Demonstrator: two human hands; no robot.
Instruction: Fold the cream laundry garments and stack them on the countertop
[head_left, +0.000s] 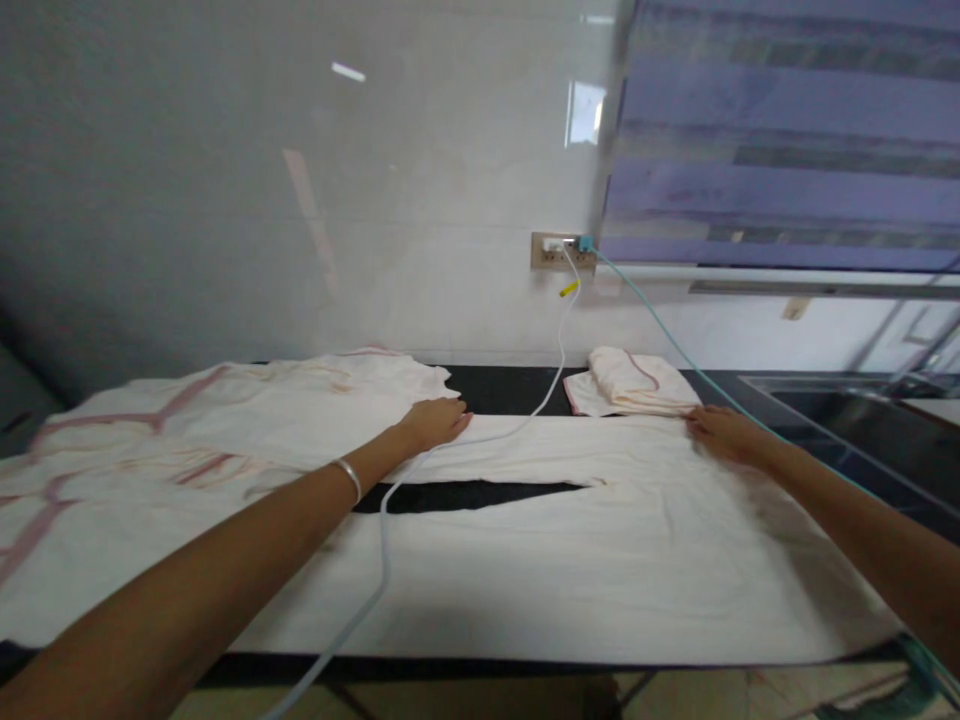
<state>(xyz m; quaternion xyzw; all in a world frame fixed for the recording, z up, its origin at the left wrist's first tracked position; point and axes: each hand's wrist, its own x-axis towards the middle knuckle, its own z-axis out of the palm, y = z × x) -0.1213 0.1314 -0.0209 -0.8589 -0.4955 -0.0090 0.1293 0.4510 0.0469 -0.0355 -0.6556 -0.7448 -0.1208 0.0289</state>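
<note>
Cream cloth garment [600,540] with a long slit, spread flat across the black table [510,388]. Left hand [435,420] palm-down on its far edge, grip spread flat, silver bangle [349,478] on the wrist. Right hand [720,432] flat on the far right corner, just beside a folded cloth [630,382]. White cable [386,520] draped over the middle.

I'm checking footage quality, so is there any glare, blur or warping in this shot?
Head view: glare patches on the glossy wall; the window blind is motion-smeared; the cloth at the left edge blurs; the counter edge bows from lens distortion; both hands, left hand and right hand, look fairly sharp.
</note>
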